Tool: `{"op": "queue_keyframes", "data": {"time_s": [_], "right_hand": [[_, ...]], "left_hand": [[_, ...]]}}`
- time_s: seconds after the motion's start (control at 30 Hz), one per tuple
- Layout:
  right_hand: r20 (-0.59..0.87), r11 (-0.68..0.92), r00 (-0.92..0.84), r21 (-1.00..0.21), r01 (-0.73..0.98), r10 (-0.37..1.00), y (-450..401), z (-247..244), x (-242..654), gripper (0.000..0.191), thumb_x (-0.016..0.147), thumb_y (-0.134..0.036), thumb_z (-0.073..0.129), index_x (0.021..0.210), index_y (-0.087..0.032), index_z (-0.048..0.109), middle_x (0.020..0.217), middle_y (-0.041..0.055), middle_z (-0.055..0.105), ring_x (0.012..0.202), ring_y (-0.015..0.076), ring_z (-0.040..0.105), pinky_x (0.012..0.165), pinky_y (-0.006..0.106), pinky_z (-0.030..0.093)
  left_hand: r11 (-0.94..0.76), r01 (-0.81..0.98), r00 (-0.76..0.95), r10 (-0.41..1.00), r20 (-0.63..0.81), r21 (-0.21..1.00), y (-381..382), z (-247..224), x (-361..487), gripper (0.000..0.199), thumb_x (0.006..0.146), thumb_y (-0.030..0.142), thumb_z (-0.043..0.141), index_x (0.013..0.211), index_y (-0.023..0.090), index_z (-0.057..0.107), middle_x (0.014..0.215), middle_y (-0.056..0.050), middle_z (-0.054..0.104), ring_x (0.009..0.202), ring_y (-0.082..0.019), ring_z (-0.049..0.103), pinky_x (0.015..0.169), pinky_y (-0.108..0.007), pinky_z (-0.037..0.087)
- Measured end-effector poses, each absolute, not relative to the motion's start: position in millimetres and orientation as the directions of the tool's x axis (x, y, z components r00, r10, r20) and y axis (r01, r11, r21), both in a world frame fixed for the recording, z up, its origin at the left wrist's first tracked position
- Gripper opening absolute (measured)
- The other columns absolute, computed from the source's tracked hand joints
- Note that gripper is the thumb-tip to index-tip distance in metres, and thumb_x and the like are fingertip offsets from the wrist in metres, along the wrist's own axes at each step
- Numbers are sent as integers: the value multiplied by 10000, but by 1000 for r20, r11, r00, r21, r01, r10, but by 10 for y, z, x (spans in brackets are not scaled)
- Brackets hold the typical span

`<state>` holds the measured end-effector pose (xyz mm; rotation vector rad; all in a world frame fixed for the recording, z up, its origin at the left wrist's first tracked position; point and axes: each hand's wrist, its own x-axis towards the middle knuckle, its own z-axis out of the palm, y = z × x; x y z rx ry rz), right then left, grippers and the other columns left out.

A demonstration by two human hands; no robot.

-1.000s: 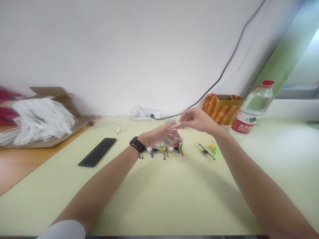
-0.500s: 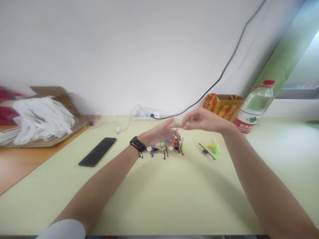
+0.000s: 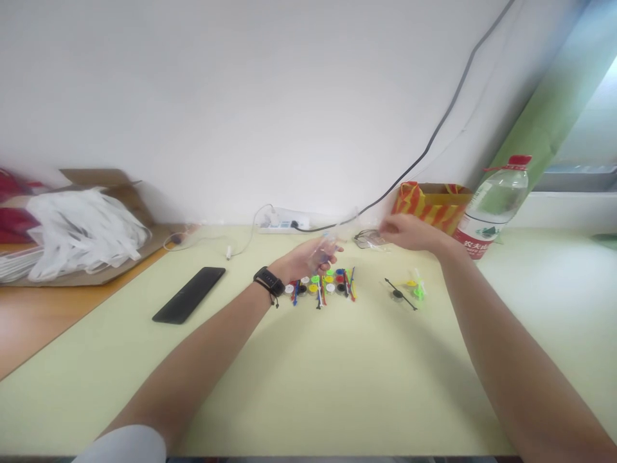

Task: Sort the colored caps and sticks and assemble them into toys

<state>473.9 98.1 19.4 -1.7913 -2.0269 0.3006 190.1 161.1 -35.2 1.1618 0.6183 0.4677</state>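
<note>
My left hand (image 3: 308, 258), wearing a black wristband, is closed around a clear plastic bag (image 3: 325, 251) above the middle of the table. What the bag contains, if anything, is too blurred to tell. Below it lie small round discs (image 3: 330, 289) in several colours, with thin coloured plastic sticks (image 3: 319, 296) between them. My right hand (image 3: 405, 231) is farther right, fingers pointing left and smeared by motion. Beside its fingertips lies a crumpled see-through plastic piece (image 3: 371, 239). A black spinner-like piece (image 3: 398, 294) and green and yellow pieces (image 3: 417, 290) lie below the right hand.
A black phone (image 3: 189, 294) lies on the left. At the back are a power strip (image 3: 284, 223) and its cable. Behind my right hand stand a red-yellow bag (image 3: 429, 207) and a large water bottle (image 3: 494, 209). A cardboard box (image 3: 154, 241) of white straps sits far left.
My right hand has moved right, away from my left hand. The left hand has turned and closed around the clear bag, uncovering more discs. The pieces on the table stay put.
</note>
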Motion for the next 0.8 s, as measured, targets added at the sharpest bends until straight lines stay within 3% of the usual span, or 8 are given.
{"op": "queue_keyframes", "data": {"time_s": [0.13,0.23,0.43,0.63,0.8], "right_hand": [[-328,86,-224,-388,918,918,1086,-45,4785,183,749,-353,753,854,-203,738,946,82,762,851,244,712,697,311,531],[-482,52,-223,-342,938,848,1140,-170,4736,188,644,-344,814,720,-194,730,736,52,730,732,224,696,646,300,512],[-514,22,-187,-311,950,837,1165,-207,4729,192,629,-367,803,696,-198,742,711,34,732,708,196,683,635,278,501],[-565,-12,-158,-285,959,810,1167,-250,4695,135,550,-240,803,661,-179,757,643,39,715,661,211,684,598,285,493],[-518,-28,-182,-371,928,836,1117,-148,4740,164,583,-224,796,731,-169,756,737,63,762,738,227,729,659,290,555]], "left_hand": [[298,-150,647,751,-134,943,1677,-403,1929,152,910,270,678,831,152,621,793,-43,621,635,-109,570,580,-225,477],[242,-198,605,793,-76,950,1690,-430,1948,98,896,217,727,895,150,655,874,-52,666,781,-119,639,754,-250,544],[112,-102,600,799,-29,988,1707,-511,1913,289,784,290,882,982,123,753,1107,-127,727,1007,-186,692,1021,-368,528],[28,-5,599,800,-19,1000,1714,-551,1889,431,660,316,961,990,134,753,1110,-126,748,973,-196,731,998,-382,549],[28,-4,617,787,-20,1000,1696,-529,1890,473,661,327,963,1019,128,726,1101,-140,752,953,-201,742,974,-391,558]]}}
